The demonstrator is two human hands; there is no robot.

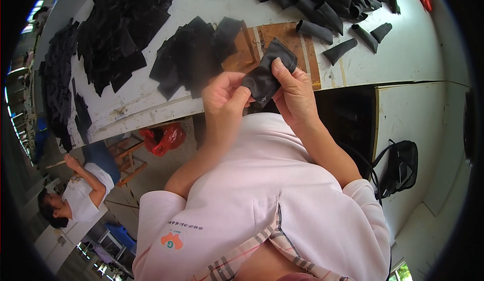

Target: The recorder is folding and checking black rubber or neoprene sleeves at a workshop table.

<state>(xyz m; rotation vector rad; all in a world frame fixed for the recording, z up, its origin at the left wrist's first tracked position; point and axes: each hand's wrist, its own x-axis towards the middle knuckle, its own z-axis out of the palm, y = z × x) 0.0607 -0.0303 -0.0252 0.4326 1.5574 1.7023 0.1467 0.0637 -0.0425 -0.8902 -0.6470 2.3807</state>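
Note:
A small black fabric piece with stitched edges is held up between both hands above the edge of the white worktable. My left hand pinches its lower left corner. My right hand grips its right side, thumb pressed on the top edge. Just beyond the hands lies a loose stack of flat black fabric pieces on the table.
A large heap of black cut pieces covers the table's far left, and rolled black pieces lie at the far right. A red plastic bag hangs below the table. A black bag sits at the right. Another person sits at the lower left.

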